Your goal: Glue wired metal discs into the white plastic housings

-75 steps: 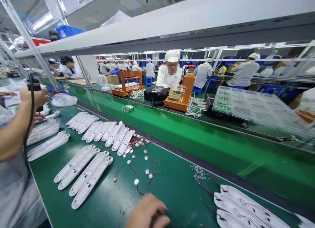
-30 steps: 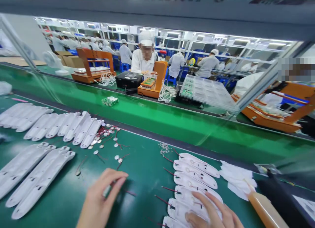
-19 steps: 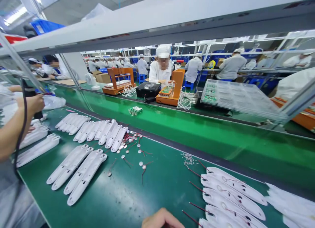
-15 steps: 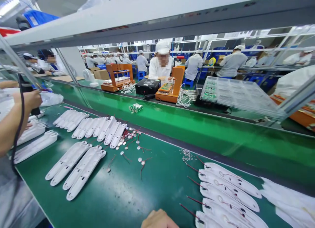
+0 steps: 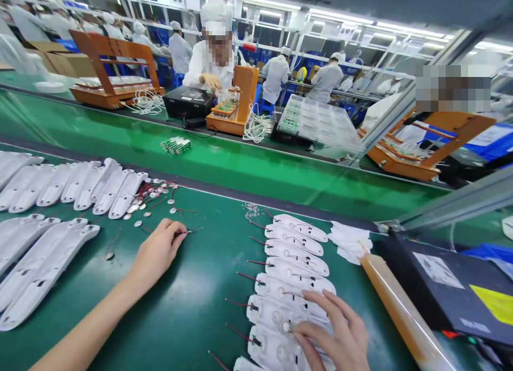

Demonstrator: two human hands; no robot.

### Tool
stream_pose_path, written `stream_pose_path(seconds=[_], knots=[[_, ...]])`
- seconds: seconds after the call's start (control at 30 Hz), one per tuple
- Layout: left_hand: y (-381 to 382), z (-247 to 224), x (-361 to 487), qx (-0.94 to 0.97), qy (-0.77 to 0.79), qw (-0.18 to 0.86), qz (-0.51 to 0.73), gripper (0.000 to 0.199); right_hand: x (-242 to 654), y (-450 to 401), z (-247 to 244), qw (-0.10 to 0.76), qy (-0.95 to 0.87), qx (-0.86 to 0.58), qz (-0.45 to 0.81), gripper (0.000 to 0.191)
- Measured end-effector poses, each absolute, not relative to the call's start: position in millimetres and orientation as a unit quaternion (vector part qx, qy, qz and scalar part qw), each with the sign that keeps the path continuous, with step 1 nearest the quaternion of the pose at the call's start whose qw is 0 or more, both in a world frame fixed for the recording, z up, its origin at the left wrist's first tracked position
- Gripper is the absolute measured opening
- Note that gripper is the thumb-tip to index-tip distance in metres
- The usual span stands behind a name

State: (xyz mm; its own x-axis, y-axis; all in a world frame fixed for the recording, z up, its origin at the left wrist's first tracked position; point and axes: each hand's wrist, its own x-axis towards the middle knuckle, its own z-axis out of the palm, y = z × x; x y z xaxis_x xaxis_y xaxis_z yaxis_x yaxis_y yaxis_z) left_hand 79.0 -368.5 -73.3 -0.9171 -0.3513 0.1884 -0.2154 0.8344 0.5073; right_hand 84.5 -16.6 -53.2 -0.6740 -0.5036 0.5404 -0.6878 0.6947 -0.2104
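Note:
My left hand (image 5: 160, 248) is closed in a pinch over the green table, holding a small disc with a thin wire. My right hand (image 5: 336, 328) reaches over a column of white shells (image 5: 296, 277) fitted with red wires; its thumb and index finger pinch a small round disc (image 5: 286, 326) above one of the lower shells. Loose discs with red wires (image 5: 158, 188) lie in a pile beyond my left hand. More white shells (image 5: 48, 264) lie in rows at the left.
Small metal bits (image 5: 251, 210) lie near the table's far edge. White sheets (image 5: 350, 241), a brown roll (image 5: 404, 307) and a black box (image 5: 441, 285) are at the right. Across the green strip (image 5: 224, 170), a person works beside an orange fixture (image 5: 244, 101).
The view has swung right and down. My left hand now shows, pinching a wired disc. My right hand is now over the wired shells with a disc.

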Motion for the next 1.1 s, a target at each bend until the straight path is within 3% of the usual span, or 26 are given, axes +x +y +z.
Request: stream_pose_path(seconds=[0.23, 0.53, 0.83, 0.97, 1.07, 1.1], knots=[[-363.6, -66.1, 77.5, 0.124, -0.922, 0.205, -0.303, 0.038, 84.0, -32.5, -61.3, 0.214, -0.897, 0.327, 0.206, 0.022], [-359.2, -60.1, 79.3, 0.137, -0.879, 0.206, -0.408, 0.040, 80.8, -29.5, -65.6, 0.205, -0.895, 0.355, 0.175, 0.019], [-332.2, -41.8, 87.9, 0.127, -0.851, 0.230, -0.455, 0.026, 83.3, -39.2, -57.6, 0.189, -0.905, 0.330, 0.191, 0.029], [-282.8, -37.5, 108.3, 0.017, -0.824, 0.148, -0.547, 0.022, 84.1, -47.9, -34.1, 0.267, -0.874, 0.342, 0.217, 0.018], [-246.3, -35.3, 123.4, -0.078, -0.804, 0.052, -0.587, 0.026, 86.6, -57.2, -16.9, 0.277, -0.843, 0.420, 0.189, 0.041], [-238.5, -33.8, 126.8, -0.087, -0.803, 0.041, -0.588, 0.023, 88.4, -60.4, -14.1, 0.274, -0.839, 0.430, 0.191, 0.040]])
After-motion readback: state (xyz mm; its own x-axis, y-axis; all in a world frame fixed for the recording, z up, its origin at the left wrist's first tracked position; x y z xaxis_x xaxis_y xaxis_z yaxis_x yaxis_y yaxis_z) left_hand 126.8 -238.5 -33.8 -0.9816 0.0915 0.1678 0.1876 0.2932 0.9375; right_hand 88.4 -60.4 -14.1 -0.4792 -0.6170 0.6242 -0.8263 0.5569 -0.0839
